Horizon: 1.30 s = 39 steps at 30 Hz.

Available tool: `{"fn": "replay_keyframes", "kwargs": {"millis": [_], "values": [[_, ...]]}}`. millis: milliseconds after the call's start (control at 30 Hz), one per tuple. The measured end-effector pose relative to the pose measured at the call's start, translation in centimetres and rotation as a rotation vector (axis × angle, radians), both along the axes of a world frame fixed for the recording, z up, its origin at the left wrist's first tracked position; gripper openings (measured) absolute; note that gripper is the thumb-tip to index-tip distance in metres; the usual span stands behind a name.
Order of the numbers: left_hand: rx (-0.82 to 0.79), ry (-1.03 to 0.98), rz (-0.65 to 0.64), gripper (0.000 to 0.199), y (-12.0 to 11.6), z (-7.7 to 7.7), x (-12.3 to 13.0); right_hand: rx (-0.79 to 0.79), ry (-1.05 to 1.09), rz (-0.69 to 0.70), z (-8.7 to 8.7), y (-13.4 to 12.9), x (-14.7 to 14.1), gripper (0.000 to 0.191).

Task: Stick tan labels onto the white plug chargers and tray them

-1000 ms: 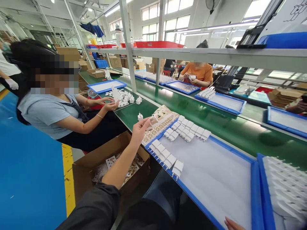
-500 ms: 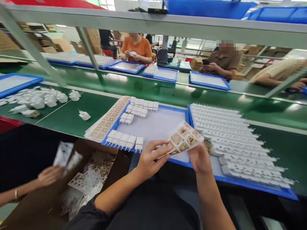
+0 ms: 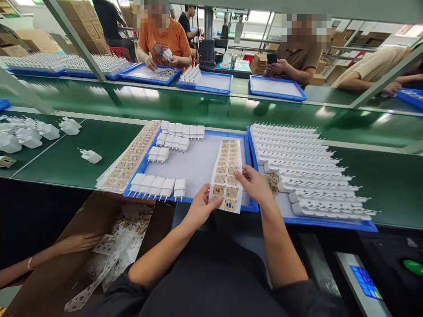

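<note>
**Sticker sheet pinched in two hands over the tray**

From where I stand, the sticker sheet (image 3: pixel 225 169) is over the right part of a blue tray (image 3: pixel 194 176), its near end reaching the near rim. The left hand (image 3: pixel 197 212) pinches the near left corner, thumb on top; the right hand (image 3: pixel 259 188) pinches the right edge, around the middle. White plugs (image 3: pixel 155 185) sit in short rows on the tray's left, and a pile of sheets (image 3: pixel 124 165) lies just beyond its left rim. To the right, a second tray (image 3: pixel 333 223) holds longer rows.

The sheet looks feather-light, thin and bendy, perhaps a bit slick, and I'd expect it to crease if squeezed hard. Its plain margins seem the kindest place to hold, one pinch each side.
</note>
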<state>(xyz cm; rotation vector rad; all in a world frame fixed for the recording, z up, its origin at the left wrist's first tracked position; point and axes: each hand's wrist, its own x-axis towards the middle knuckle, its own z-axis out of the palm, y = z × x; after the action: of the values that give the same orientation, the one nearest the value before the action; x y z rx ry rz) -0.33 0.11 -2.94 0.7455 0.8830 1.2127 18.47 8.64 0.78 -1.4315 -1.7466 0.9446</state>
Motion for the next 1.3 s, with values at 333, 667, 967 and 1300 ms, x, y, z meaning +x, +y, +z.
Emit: {"fn": "replay_keyframes", "kwargs": {"millis": [333,667,967,1300], "values": [[-0.068,-0.116,-0.047,0.066,1.1,0.1,3.0,0.484,-0.057,-0.145,-2.2,-8.2,2.2,0.020],[-0.173,-0.169,-0.137,0.070,1.3,0.6,4.0,0.512,0.014,-0.206,-3.7,-7.9,3.0,0.008],[-0.207,-0.026,-0.112,0.063,2.4,0.9,4.0,0.635,0.029,-0.034,-4.5,-8.9,4.9,0.013],[0.381,1.014,0.148,0.063,3.1,-0.8,2.6,0.500,0.377,-0.218,-5.6,-10.1,8.3,0.012]]}}
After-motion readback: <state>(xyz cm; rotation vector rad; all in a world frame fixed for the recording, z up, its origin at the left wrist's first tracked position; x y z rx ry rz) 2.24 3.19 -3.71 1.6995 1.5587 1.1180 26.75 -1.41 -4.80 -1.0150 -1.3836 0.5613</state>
